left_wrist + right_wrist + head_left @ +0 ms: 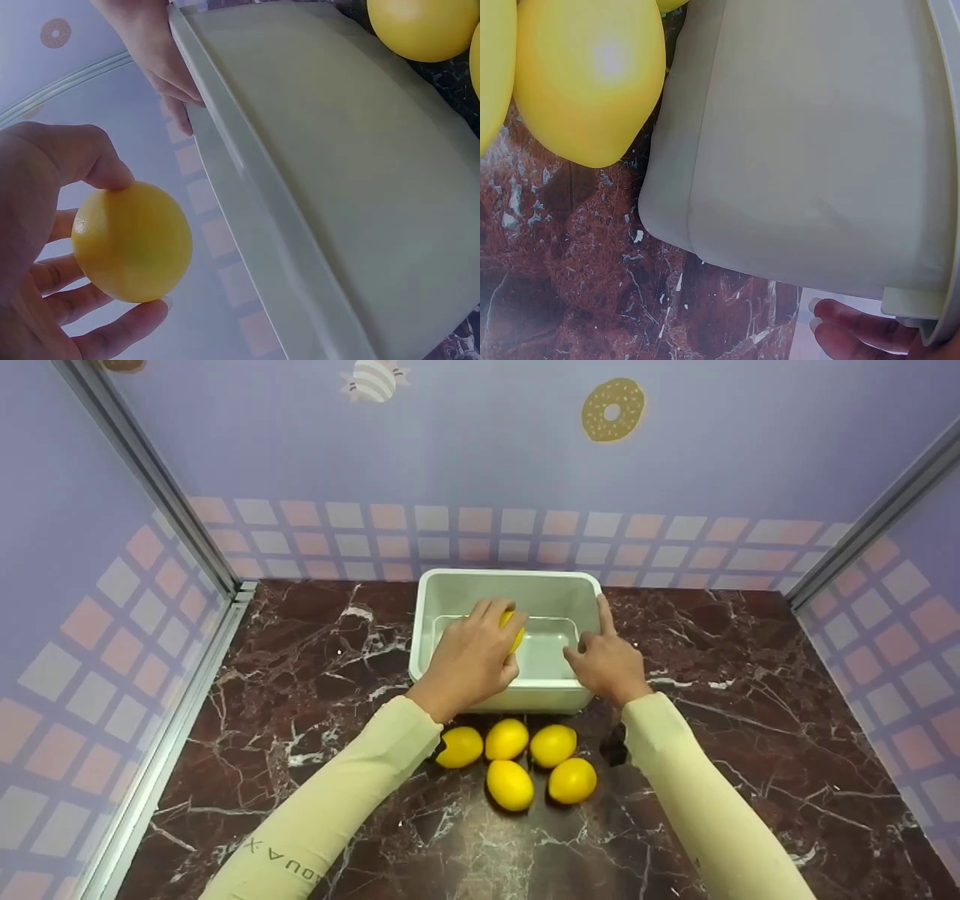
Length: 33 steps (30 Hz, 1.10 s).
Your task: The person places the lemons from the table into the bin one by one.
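Observation:
A yellow lemon is pinched between the thumb and fingers of my left hand, over the left half of a pale plastic bin. My right hand grips the bin's right rim; its index finger lies along the edge, and some fingertips show beneath the rim in the right wrist view. Several more lemons lie grouped on the table just in front of the bin. The visible part of the bin floor bears no lemon.
The tabletop is dark red marble with white veins. Purple walls with a tile pattern stand behind and at both sides, joined by metal corner rails. The bin stands close to the back wall.

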Each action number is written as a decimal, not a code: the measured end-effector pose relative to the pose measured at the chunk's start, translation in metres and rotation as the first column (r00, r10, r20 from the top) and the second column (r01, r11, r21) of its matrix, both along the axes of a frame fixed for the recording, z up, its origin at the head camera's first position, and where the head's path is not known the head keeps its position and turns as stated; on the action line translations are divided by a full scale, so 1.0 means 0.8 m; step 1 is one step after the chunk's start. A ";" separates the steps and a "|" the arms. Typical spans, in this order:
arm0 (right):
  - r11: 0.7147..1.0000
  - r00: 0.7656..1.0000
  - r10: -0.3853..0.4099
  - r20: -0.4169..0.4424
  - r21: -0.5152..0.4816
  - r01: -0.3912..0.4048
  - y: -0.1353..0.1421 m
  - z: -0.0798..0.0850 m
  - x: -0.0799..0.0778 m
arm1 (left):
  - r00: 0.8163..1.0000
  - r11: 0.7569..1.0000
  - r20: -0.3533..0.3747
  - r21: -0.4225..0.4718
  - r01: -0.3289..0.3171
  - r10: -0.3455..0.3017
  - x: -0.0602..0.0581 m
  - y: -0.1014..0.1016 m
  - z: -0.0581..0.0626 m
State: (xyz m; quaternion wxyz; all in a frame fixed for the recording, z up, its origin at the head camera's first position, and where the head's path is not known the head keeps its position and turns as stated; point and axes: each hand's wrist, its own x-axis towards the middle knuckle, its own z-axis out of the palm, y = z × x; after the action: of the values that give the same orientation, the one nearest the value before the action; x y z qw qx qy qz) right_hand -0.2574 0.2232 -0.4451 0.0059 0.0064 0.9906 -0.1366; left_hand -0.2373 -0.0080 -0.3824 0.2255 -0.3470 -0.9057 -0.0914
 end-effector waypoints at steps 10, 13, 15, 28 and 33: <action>1.000 1.000 -0.003 -0.010 0.011 0.003 -0.001 -0.001 0.000 | 1.000 1.000 0.002 -0.020 -0.002 0.002 -0.003 0.005 0.005; 1.000 1.000 -0.002 -0.017 0.006 0.002 -0.001 -0.001 0.001 | 1.000 1.000 0.007 -0.027 0.002 -0.002 -0.003 0.006 0.006; 1.000 1.000 0.000 -0.023 0.004 0.000 -0.001 -0.001 0.001 | 1.000 0.999 0.010 -0.032 0.005 -0.004 -0.004 0.007 0.007; 1.000 1.000 0.005 -0.013 0.018 -0.005 -0.001 -0.001 -0.001 | 1.000 0.998 0.026 -0.064 0.000 0.002 -0.006 0.016 0.014; 1.000 1.000 0.001 -0.010 0.010 -0.001 -0.001 0.000 -0.001 | 0.999 0.996 0.053 -0.088 0.004 0.001 -0.009 0.020 0.018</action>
State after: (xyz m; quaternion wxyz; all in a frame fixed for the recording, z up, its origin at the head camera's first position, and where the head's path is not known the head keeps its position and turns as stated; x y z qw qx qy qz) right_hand -0.2579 0.2225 -0.4449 0.0010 0.0051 0.9913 -0.1317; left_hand -0.2448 0.0076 -0.3683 0.1858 -0.3548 -0.9143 -0.0608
